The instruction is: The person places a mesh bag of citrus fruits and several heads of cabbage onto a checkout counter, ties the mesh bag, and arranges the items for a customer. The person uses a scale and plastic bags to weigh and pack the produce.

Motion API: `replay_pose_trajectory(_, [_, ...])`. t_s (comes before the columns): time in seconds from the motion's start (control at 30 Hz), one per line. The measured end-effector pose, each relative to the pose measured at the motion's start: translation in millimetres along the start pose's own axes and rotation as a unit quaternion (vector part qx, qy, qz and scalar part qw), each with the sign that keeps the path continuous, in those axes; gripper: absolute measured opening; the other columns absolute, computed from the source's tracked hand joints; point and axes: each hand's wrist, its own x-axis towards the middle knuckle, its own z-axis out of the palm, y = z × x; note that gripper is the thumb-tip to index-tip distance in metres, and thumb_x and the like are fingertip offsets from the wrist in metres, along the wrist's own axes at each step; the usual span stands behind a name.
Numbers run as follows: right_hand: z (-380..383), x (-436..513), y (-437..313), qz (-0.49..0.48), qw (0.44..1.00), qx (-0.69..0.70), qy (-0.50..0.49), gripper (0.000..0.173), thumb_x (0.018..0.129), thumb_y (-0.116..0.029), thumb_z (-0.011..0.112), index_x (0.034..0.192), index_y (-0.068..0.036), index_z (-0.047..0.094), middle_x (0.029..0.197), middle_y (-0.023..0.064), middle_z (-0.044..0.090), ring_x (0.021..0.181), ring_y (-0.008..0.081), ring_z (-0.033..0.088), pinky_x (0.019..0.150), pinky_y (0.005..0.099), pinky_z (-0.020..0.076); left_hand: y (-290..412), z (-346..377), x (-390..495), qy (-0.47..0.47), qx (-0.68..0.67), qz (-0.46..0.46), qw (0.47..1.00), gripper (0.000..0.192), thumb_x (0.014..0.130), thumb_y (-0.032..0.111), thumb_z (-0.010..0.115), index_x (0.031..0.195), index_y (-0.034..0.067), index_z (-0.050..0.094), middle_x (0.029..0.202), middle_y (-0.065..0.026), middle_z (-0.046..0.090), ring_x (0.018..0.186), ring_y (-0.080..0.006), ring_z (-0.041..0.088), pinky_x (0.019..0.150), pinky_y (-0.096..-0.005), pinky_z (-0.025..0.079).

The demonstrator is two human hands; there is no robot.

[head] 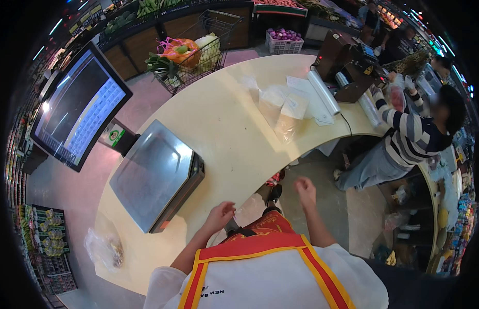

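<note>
My left hand (pixel 221 217) hovers at the inner edge of the curved cream counter (pixel 220 143), its fingers loosely bent and nothing seen in it. Slightly blurred, my right hand (pixel 305 190) hangs over the floor past that edge, fingers half curled, also with nothing visible in it. Nearest to my left hand is a weighing scale (pixel 152 174) with a bare steel platter. A touch-screen monitor (pixel 83 104) stands at the scale's far side. I wear a red apron (pixel 251 247) with yellow trim over a white shirt.
Clear plastic bags with pale contents (pixel 289 110) and a film roll (pixel 323 92) lie at the counter's far side. A knotted plastic bag (pixel 106 249) sits at the left end. Beyond stands a shopping cart (pixel 197 61) of vegetables. A person in a striped top (pixel 407 127) handles a bag at right.
</note>
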Motion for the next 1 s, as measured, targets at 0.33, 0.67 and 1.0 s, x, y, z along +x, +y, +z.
replay_pose_trajectory(0.33, [11.3,306.1,-55.6,0.057,0.944,0.306,0.111,0.044,0.095,-0.032,0.056,0.129,-0.006,0.051,0.12,0.0021,0.057,0.115,0.014,0.05,0.094,0.0298,0.0376,96.0,-10.3,317.9,0.148,-0.066,0.053,0.985,0.051,0.098,0.024,0.051,0.141,0.001,0.036,0.134,-0.0163,0.053,0.121,-0.0218,0.052,0.101,-0.0324,0.041])
replay_pose_trajectory(0.67, [41.2,359.5,-46.5,0.094,0.963,0.243,0.072,0.054,0.099,-0.04,0.047,0.138,-0.003,0.042,0.131,0.0076,0.051,0.12,0.0213,0.046,0.104,0.033,0.0339,104.8,-23.6,486.7,0.199,-0.255,-0.069,0.944,0.054,0.098,0.037,0.05,0.141,0.006,0.037,0.129,-0.0049,0.053,0.119,-0.0187,0.049,0.103,-0.0323,0.037])
replay_pose_trajectory(1.0, [58.5,413.8,-66.9,0.118,0.965,0.218,-0.081,0.051,0.101,-0.036,0.04,0.136,0.001,0.043,0.132,0.0125,0.05,0.12,0.0215,0.046,0.105,0.0318,0.0338,135.9,3.9,489.0,0.235,-0.336,-0.156,0.899,0.048,0.1,0.035,0.046,0.134,0.001,0.044,0.131,-0.0096,0.053,0.12,-0.0206,0.049,0.102,-0.0332,0.038])
